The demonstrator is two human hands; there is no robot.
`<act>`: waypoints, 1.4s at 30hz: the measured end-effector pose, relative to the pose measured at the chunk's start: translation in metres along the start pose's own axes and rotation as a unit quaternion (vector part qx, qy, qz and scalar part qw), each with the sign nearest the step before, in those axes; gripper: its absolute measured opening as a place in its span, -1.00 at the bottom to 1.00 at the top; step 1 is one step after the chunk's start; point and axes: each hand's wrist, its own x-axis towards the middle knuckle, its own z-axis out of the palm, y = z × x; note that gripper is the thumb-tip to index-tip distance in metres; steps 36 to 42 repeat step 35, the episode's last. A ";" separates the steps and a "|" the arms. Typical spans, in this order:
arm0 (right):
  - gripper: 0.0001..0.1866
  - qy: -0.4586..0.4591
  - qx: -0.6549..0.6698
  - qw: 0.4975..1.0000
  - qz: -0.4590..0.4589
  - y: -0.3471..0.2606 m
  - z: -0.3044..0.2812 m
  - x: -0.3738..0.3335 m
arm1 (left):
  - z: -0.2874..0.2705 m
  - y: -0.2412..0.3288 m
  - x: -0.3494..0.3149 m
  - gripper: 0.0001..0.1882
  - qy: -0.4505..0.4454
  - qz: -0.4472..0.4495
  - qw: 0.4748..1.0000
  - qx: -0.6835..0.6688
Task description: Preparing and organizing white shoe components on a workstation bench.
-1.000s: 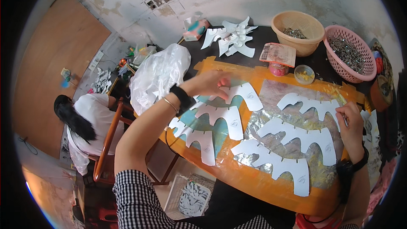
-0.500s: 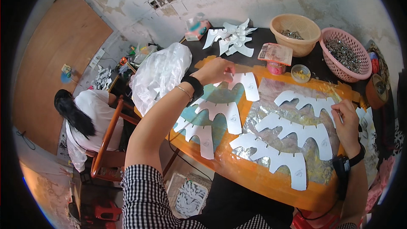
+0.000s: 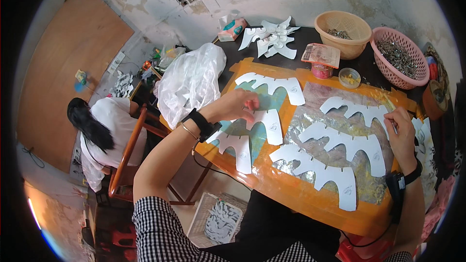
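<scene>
Flat white cut-out pieces with scalloped edges and small dark marks lie in two columns on the table. My left hand (image 3: 236, 106) is over the middle piece (image 3: 268, 122) of the left column, fingers apart and thumb low; it covers that piece's left part. Beyond it lies the far left piece (image 3: 292, 90), and nearer me another one (image 3: 242, 154). My right hand (image 3: 402, 133) is at the right end of the far right piece (image 3: 357, 110), fingertips pinched together. Whatever they may hold is too small to make out. Two more white pieces (image 3: 357, 146) (image 3: 335, 178) lie nearer me.
Orange tape (image 3: 272, 170) borders the work surface. Behind stand a beige basket (image 3: 357, 41) and a pink basket (image 3: 407, 80) of metal bits, a small tub (image 3: 349, 78), and stacked white pieces (image 3: 276, 41). A plastic bag (image 3: 191, 80) sits left; a person (image 3: 119, 123) sits beyond.
My left hand has come from the far left piece toward me, to the middle one, uncovering the far piece. My right hand stays beside the far right piece. The whole view has shifted slightly.
</scene>
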 end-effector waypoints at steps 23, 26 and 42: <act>-0.95 0.007 -0.028 1.000 -0.009 -0.006 -0.004 -0.001 | 0.002 0.026 -0.005 -0.69 0.074 -0.041 0.996 -0.021; -0.94 0.011 -0.054 0.998 -0.006 -0.004 -0.007 -0.002 | 0.011 0.056 -0.029 -0.59 0.141 -0.014 0.987 -0.076; -0.90 0.076 -0.053 0.994 0.056 -0.036 -0.032 0.004 | 0.094 0.136 -0.105 -0.53 0.273 0.125 0.951 -0.073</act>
